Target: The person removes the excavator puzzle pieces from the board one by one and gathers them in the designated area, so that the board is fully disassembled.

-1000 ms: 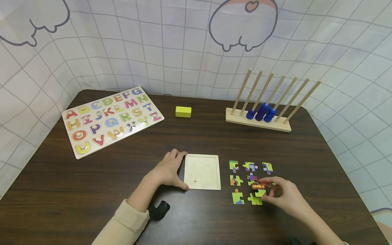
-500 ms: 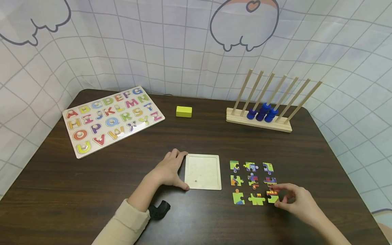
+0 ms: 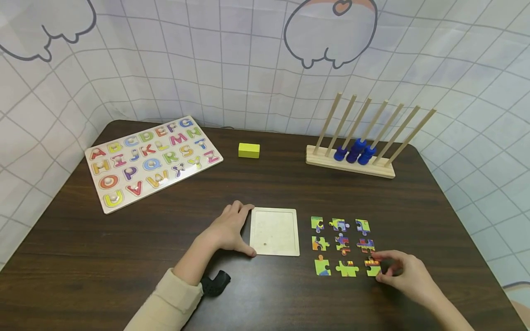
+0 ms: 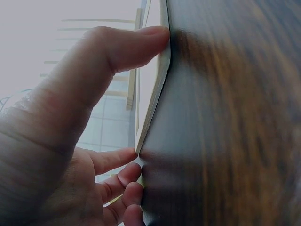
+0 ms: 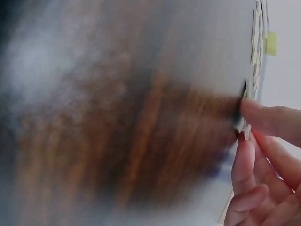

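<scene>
My left hand [image 3: 225, 230] holds a square wooden puzzle tray [image 3: 274, 232] by its left side. The thumb is at the near corner and the index finger at the far corner; in the left wrist view the thumb [image 4: 141, 42] lies against the tray's edge. The tray is pale, with a shallow rim and no pieces inside. To its right, several jigsaw pieces [image 3: 342, 243] lie apart in rows. My right hand [image 3: 407, 278] pinches the near-right puzzle piece [image 3: 372, 268], green with an orange-red strip, between thumb and index finger, down at table level.
An alphabet peg board [image 3: 153, 163] lies at the back left. Near the back middle is a yellow block [image 3: 249, 151]. A wooden peg stand [image 3: 349, 162] with blue beads and upright rods stands back right. A grid-patterned curtain [image 3: 265, 92] borders the dark table [image 3: 124, 257].
My right hand has moved right with the puzzle piece, from above the middle column to the near-right spot, and lowered it beside the other pieces. My left hand stays at the tray.
</scene>
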Motion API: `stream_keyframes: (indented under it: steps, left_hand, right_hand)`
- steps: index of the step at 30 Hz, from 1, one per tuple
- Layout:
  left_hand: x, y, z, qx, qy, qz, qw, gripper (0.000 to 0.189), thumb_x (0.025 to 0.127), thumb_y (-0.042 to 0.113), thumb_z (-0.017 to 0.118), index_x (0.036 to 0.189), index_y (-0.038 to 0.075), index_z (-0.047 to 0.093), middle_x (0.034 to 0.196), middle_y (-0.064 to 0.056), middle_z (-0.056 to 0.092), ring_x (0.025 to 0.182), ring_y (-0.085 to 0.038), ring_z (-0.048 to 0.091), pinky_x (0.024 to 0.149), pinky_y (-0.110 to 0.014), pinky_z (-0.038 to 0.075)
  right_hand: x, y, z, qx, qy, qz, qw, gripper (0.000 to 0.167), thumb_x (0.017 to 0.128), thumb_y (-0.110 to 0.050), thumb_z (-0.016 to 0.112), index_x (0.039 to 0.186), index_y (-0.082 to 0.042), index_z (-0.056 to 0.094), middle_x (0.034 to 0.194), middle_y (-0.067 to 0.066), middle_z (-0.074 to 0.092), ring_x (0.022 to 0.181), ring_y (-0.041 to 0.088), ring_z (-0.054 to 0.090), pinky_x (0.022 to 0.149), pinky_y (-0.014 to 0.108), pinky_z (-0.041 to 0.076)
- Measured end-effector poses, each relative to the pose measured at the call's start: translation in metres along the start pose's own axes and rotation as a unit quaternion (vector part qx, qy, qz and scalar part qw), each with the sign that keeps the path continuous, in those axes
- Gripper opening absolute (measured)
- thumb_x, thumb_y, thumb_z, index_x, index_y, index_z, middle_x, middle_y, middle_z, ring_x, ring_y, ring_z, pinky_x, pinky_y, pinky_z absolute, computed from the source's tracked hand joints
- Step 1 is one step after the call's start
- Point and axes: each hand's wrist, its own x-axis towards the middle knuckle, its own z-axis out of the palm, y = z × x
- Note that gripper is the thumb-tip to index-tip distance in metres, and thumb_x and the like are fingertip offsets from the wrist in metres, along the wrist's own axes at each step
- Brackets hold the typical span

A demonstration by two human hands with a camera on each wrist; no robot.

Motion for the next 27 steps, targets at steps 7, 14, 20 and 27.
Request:
stream_keyframes:
  steps: [7,14,20,27]
  left_hand:
    - [0.0001,-0.0003,0.0003,0.000,0.001,0.001,1.0000,0.105,0.053,0.042,0.087,0.138,0.007,0.034,0.115,-0.008,0.040,0.100,-0.025,0.038,0.083,-0.037,0.040]
    - [0.0001,-0.0001,0.0006,0.000,0.000,0.004,1.0000,0.106,0.053,0.042,0.087,0.138,0.007,0.034,0.114,-0.008,0.040,0.100,-0.025,0.039,0.082,-0.037,0.040]
    - [0.0007,-0.0004,0.0013,0.002,0.001,0.006,1.0000,0.106,0.053,0.042,0.087,0.138,0.007,0.034,0.113,-0.008,0.040,0.099,-0.024,0.039,0.081,-0.037,0.040]
    - [0.0011,-0.0012,0.0009,-0.001,0.002,0.002,1.0000,0.106,0.053,0.042,0.087,0.137,0.007,0.034,0.113,-0.008,0.040,0.100,-0.024,0.039,0.082,-0.037,0.039]
  right_hand:
    - [-0.0006,0.0003,0.0004,-0.020,0.009,-0.003,0.9997,0.041,0.063,-0.009,0.081,0.102,-0.010,0.067,0.060,-0.007,0.054,0.056,0.003,0.048,0.052,0.023,0.032]
    - [0.0000,-0.0006,0.0015,-0.028,0.007,0.000,0.9996,0.042,0.063,-0.008,0.081,0.102,-0.010,0.068,0.064,-0.007,0.056,0.056,0.002,0.047,0.049,0.023,0.033]
    - [0.0007,-0.0001,0.0018,-0.026,-0.001,0.003,0.9997,0.041,0.064,-0.007,0.081,0.102,-0.009,0.068,0.066,-0.006,0.056,0.056,0.003,0.048,0.049,0.023,0.034]
    - [0.0029,-0.0006,0.0018,-0.020,-0.008,0.004,0.9998,0.039,0.065,-0.006,0.080,0.102,-0.008,0.068,0.067,-0.005,0.057,0.056,0.004,0.048,0.049,0.023,0.034]
